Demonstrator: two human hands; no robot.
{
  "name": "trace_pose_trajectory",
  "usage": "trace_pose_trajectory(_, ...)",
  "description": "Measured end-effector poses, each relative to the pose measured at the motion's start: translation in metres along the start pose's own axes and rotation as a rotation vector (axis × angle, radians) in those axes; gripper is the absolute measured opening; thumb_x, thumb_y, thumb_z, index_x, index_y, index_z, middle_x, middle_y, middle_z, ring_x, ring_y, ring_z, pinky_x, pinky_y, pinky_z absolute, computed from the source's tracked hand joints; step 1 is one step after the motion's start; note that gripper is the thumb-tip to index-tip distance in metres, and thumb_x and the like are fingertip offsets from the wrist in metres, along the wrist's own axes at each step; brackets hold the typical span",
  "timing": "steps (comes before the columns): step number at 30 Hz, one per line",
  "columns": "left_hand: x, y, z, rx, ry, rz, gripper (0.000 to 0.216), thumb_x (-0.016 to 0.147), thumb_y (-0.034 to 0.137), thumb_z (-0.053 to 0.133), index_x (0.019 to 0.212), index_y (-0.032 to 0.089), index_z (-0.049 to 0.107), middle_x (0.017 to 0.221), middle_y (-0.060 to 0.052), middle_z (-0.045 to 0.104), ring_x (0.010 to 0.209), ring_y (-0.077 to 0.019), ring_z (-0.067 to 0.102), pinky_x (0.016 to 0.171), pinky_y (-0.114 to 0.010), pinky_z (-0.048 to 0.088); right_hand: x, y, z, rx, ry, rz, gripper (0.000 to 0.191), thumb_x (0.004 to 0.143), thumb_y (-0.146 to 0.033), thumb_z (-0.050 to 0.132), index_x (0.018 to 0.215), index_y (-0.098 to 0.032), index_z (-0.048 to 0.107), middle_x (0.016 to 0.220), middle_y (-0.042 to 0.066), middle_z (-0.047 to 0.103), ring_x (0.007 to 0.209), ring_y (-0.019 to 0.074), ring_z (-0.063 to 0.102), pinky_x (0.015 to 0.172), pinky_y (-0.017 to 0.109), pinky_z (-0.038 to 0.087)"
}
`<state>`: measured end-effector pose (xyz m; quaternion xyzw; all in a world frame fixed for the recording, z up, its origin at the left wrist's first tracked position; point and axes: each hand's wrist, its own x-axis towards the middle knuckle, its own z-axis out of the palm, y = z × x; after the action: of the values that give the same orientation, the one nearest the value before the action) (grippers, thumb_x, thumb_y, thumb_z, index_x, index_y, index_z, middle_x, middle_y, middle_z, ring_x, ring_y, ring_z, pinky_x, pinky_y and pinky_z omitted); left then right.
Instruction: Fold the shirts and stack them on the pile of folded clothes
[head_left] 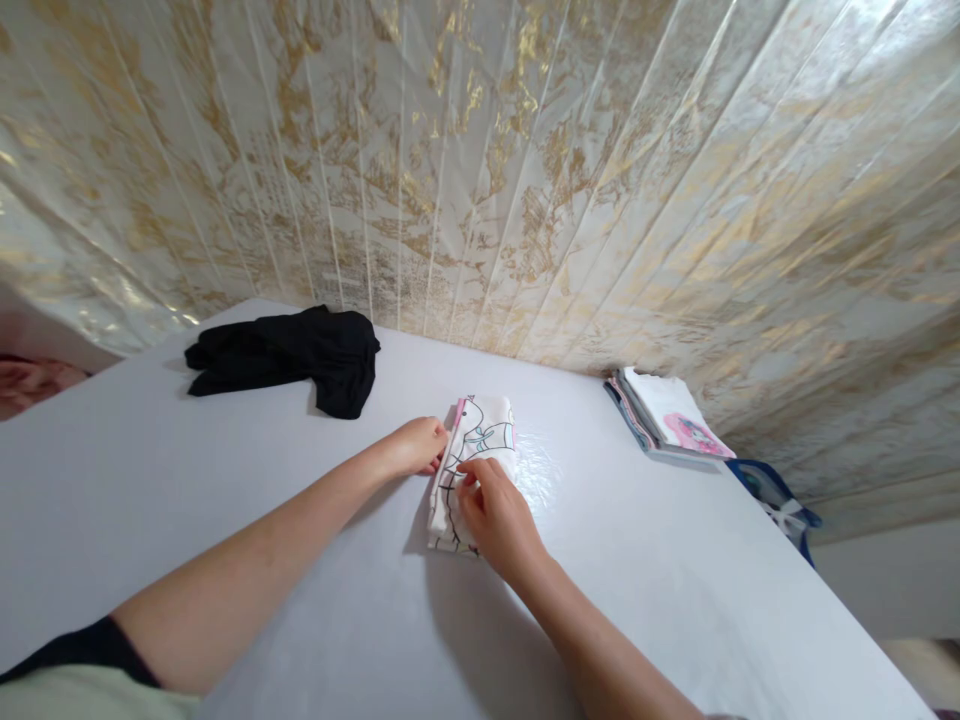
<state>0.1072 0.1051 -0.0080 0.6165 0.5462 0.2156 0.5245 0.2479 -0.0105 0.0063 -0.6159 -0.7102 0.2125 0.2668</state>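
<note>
Holds the right hand (495,512) half-curled over the folded printed cloth (489,436) on the tabletop (337,630), partly hiding it, and the left hand (415,445) curled at its left edge; cannot confirm a grip in either. Farther, has stacked clothes (667,412) at right, a black garment (300,350) at left, a patterned curtain (480,180) behind.

Head cam, fwd/down over tbl (645,560)

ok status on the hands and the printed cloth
Left hand at left edge of folded printed cloth; right hand over its near half. Black garment and folded stack lie apart from it.
</note>
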Motion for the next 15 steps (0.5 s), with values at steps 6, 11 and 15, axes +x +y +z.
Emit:
trace_pose_trajectory(6, -0.030, 0.016, 0.017, -0.085, -0.128, -0.026, 0.008, 0.083, 0.024, 0.055, 0.087, 0.017, 0.053, 0.059, 0.003, 0.060, 0.050, -0.0121, 0.059, 0.049, -0.020, 0.047, 0.005, 0.001, -0.012, -0.176, -0.065, 0.123, 0.011, 0.090, -0.025, 0.047, 0.095, -0.022, 0.058, 0.093, 0.002, 0.062, 0.078, 0.0150, 0.057, 0.064, 0.025, 0.035)
trace_pose_trajectory(11, -0.042, 0.024, 0.028, -0.461, -0.216, -0.138, 0.021, 0.080, 0.027, 0.060, 0.098, 0.018, 0.055, 0.086, -0.004, 0.073, 0.075, -0.0164, 0.070, 0.074, -0.028, 0.053, 0.006, 0.009, -0.033, -0.321, -0.099, 0.255, 0.017, 0.093, -0.033, 0.044, 0.088, -0.023, 0.057, 0.090, 0.001, 0.064, 0.078, 0.0161, 0.057, 0.061, 0.025, 0.029)
trace_pose_trajectory(15, -0.041, 0.022, 0.036, -0.672, -0.273, -0.164, 0.008, 0.077, 0.020, 0.057, 0.083, 0.015, 0.060, 0.087, -0.007, 0.074, 0.076, -0.0142, 0.070, 0.080, -0.025, 0.052, 0.004, 0.011, -0.038, -0.382, -0.084, 0.268, 0.020, 0.095, -0.036, 0.043, 0.094, -0.023, 0.057, 0.101, 0.003, 0.063, 0.084, 0.0170, 0.059, 0.061, 0.026, 0.030)
